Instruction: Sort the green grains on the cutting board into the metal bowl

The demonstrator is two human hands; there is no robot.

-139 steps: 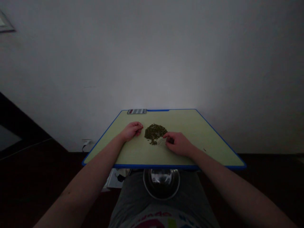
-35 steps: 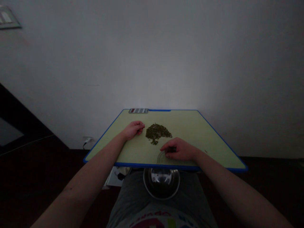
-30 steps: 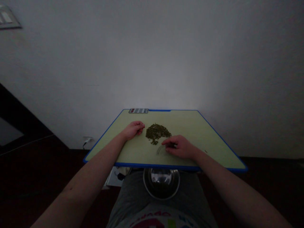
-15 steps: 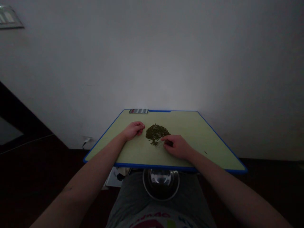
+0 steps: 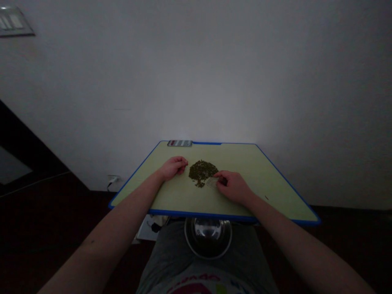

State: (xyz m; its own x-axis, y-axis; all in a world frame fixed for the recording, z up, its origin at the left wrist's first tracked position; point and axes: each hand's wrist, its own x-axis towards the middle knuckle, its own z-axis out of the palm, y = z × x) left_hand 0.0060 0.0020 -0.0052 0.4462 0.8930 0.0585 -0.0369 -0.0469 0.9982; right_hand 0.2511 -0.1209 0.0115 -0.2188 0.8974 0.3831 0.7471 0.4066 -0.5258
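Note:
A pile of small green-brown grains (image 5: 202, 169) lies on the pale yellow-green tabletop, with a few strays at its near edge. My right hand (image 5: 234, 185) is at the pile's right side, fingers pinched on a clear see-through piece (image 5: 211, 182). That piece extends left from the fingertips to the grains; its full shape is too faint to make out. Left of the pile, a little apart from it, my left hand (image 5: 174, 168) rests on the table with its fingers curled together. Whether anything is inside those fingers is hidden.
The table (image 5: 171, 196) has a blue rim and stands against a grey wall. At its far left edge lies a phone (image 5: 179, 143). A small dark sliver (image 5: 266, 197) lies right of my right hand. A shiny metal bowl (image 5: 208, 247) sits on my lap below the near edge.
My right hand has drawn slightly right and away from the grains with the clear piece, which now shows more fully. My left hand stays in place. The whole view has shifted slightly.

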